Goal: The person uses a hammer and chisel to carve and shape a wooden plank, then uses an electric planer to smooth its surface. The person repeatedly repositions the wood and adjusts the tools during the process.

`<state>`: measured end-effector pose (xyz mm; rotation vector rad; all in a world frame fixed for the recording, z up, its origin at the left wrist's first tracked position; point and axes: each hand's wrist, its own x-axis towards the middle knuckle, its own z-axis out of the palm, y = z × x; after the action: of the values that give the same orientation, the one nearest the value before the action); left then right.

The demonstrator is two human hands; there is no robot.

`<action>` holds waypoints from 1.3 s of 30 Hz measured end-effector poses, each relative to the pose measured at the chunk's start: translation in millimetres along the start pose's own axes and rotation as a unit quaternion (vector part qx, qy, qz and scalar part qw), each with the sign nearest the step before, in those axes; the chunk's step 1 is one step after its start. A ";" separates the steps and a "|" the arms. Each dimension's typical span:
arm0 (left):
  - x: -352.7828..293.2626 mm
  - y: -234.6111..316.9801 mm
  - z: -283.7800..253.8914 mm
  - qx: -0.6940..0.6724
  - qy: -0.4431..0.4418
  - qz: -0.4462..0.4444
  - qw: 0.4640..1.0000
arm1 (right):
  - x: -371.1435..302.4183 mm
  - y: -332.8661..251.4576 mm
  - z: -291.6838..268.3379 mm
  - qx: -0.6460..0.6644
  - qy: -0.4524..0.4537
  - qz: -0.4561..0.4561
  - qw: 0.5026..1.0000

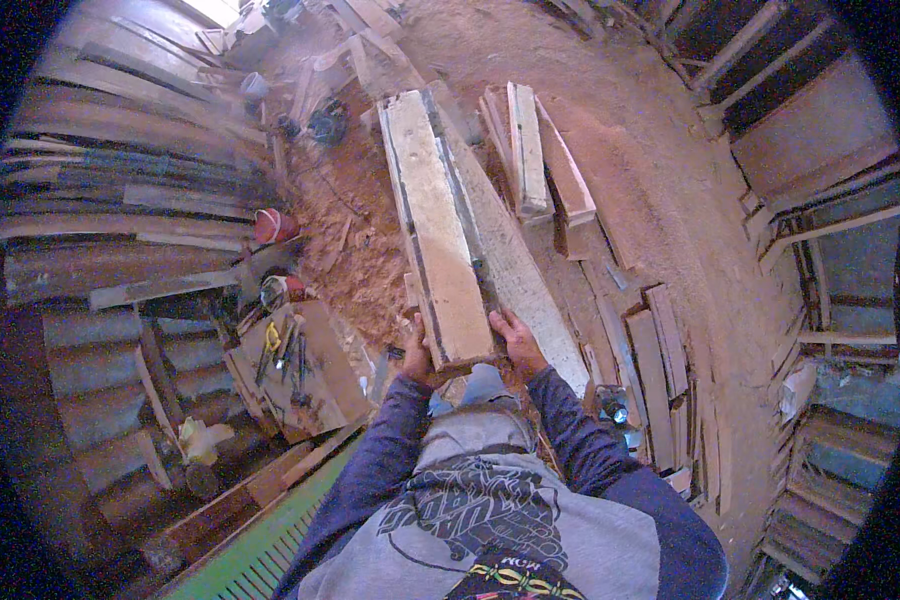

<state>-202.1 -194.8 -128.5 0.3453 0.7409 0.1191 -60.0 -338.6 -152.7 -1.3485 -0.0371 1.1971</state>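
Mid-frame, I see a long, pale, dark-edged board (436, 225). My left grip (418, 356) and right grip (518, 343) clamp its lower end.

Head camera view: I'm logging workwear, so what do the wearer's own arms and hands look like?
The left hand and right hand are bare, with no gloves to be seen. The left sleeve and right sleeve are long, dark navy and plain-looking, joined to a grey top with a dark print on its front.
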 end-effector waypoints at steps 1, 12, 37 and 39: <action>5.2 -3.1 1.6 -0.016 0.012 -0.001 1.000 | 2.6 3.4 -3.6 -0.079 0.012 -0.058 0.995; 65.2 -55.0 -10.2 0.253 0.117 0.098 0.955 | -2.2 -27.7 -37.1 -0.300 0.149 -0.080 0.939; 72.0 -62.7 76.3 0.862 0.018 0.315 0.397 | -158.3 12.1 -142.2 -0.408 0.378 -0.099 0.825; 82.2 -68.4 71.3 0.855 0.053 0.337 0.391 | -185.3 22.9 -153.8 -0.385 0.423 -0.095 0.815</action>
<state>-94.4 -259.2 -156.1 2.7383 0.5161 0.0919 -62.1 -576.3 -108.2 -2.4396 -0.0185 0.2902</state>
